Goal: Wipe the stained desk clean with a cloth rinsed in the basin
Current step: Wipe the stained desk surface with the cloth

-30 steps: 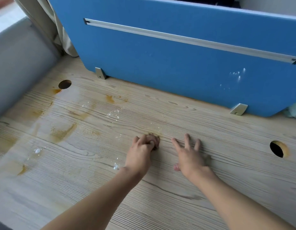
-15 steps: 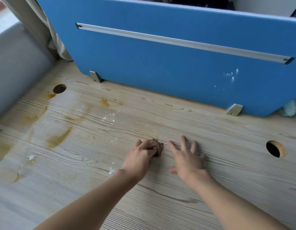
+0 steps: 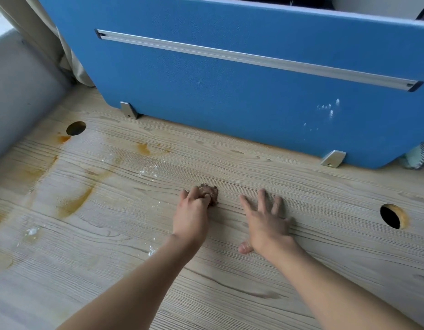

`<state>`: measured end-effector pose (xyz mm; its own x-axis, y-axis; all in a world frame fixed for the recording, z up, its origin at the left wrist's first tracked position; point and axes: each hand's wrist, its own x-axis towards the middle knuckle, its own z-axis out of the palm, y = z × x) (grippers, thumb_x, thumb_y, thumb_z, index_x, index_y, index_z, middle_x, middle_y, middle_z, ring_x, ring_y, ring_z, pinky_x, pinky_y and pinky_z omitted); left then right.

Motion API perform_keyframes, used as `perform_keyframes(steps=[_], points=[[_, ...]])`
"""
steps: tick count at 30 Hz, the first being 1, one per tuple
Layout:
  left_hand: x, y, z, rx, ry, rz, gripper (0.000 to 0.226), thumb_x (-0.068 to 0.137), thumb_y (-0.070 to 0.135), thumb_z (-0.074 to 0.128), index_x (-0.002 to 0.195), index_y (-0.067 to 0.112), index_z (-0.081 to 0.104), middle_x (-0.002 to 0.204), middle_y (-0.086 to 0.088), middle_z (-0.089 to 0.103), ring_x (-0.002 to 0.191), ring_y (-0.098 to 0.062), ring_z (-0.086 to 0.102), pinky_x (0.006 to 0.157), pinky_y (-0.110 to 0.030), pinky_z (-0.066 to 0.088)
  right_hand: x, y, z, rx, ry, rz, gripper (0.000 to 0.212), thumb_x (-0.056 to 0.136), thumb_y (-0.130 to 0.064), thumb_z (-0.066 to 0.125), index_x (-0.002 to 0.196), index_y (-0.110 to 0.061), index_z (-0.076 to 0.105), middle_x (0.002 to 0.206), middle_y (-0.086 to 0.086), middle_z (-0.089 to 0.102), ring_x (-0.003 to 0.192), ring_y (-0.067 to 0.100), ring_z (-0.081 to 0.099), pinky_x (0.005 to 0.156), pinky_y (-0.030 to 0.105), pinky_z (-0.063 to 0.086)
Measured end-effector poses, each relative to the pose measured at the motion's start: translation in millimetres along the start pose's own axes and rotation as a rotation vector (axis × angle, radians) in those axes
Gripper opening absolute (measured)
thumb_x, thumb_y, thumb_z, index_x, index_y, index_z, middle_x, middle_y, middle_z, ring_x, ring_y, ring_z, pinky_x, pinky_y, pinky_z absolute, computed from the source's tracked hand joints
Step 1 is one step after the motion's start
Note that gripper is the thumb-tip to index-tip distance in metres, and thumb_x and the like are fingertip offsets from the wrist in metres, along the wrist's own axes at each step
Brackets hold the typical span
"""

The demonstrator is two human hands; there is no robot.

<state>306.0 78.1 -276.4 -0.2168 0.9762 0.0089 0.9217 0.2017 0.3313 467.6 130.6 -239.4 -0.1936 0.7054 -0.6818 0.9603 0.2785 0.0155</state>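
Cloth (image 3: 209,193), brown and wadded, is gripped by left hand (image 3: 191,216) on desk (image 3: 230,294); right hand (image 3: 265,222) is laid flat, fingers spread.

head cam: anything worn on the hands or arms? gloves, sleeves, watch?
Nothing worn. The left hand and right hand are bare: no gloves, rings, watch or bands. Both arms are uncovered down to the bottom of the frame, with no sleeve edge in view.
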Motion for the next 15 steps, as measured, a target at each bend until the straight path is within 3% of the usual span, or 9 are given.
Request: perform_keyframes(steps=[2,6,9,11,13,15], points=[[-4.5,9.0,4.1,-0.041,-0.023,0.086,0.025,0.084,0.002,0.061,0.100,0.017,0.073,0.107,-0.001,0.059,0.095,-0.026,0.045,0.072,-0.035,0.049,0.6,-0.5,-0.2,0.001,-0.001,-0.002,0.133,0.067,-0.055,0.085,0.154,-0.043,-0.016,0.161,0.009,-0.029,0.147,0.050,-0.014,0.107,0.074,0.027],[-1.8,-3.6,6.5,-0.039,-0.050,0.242,0.029,0.076,0.000,0.072,0.097,0.020,0.075,0.098,0.003,0.059,0.086,-0.022,0.045,0.056,-0.034,0.051,1.0,-0.6,-0.3,-0.013,-0.003,-0.012,0.132,0.067,-0.056,0.084,0.154,-0.043,-0.015,0.161,0.009,-0.029,0.147,0.051,-0.013,0.107,0.074,0.028],[13.3,-4.5,1.3,-0.011,0.010,0.083,0.025,0.082,-0.002,0.064,0.096,0.017,0.074,0.098,-0.002,0.058,0.087,-0.028,0.047,0.063,-0.029,0.035,4.4,5.4,-5.3,0.007,0.016,-0.037,0.125,0.068,-0.055,0.084,0.155,-0.044,-0.005,0.163,0.008,-0.019,0.148,0.049,-0.006,0.110,0.070,0.025],[14.3,1.4,3.8,0.002,0.021,0.044,0.026,0.083,-0.003,0.059,0.096,0.014,0.073,0.100,-0.004,0.058,0.091,-0.029,0.046,0.065,-0.029,0.034,9.9,12.0,-9.5,0.027,0.071,-0.044,0.120,0.070,-0.053,0.084,0.155,-0.043,0.000,0.165,0.006,-0.014,0.149,0.047,-0.007,0.113,0.071,0.018],[7.6,4.4,5.2,-0.020,-0.019,0.160,0.029,0.075,-0.004,0.068,0.095,0.016,0.074,0.099,0.000,0.059,0.088,-0.025,0.047,0.061,-0.028,0.042,15.5,16.5,-9.8,0.054,0.086,-0.029,0.121,0.073,-0.050,0.083,0.155,-0.043,-0.006,0.163,0.005,-0.025,0.149,0.045,-0.017,0.112,0.075,0.012],[5.2,-2.7,3.8,-0.007,-0.016,0.282,0.029,0.070,0.001,0.078,0.092,0.020,0.074,0.093,0.005,0.056,0.082,-0.021,0.048,0.053,-0.024,0.039,18.2,16.9,-8.8,0.078,0.069,-0.017,0.122,0.074,-0.049,0.082,0.155,-0.043,-0.009,0.161,0.005,-0.029,0.148,0.046,-0.018,0.111,0.075,0.015]])
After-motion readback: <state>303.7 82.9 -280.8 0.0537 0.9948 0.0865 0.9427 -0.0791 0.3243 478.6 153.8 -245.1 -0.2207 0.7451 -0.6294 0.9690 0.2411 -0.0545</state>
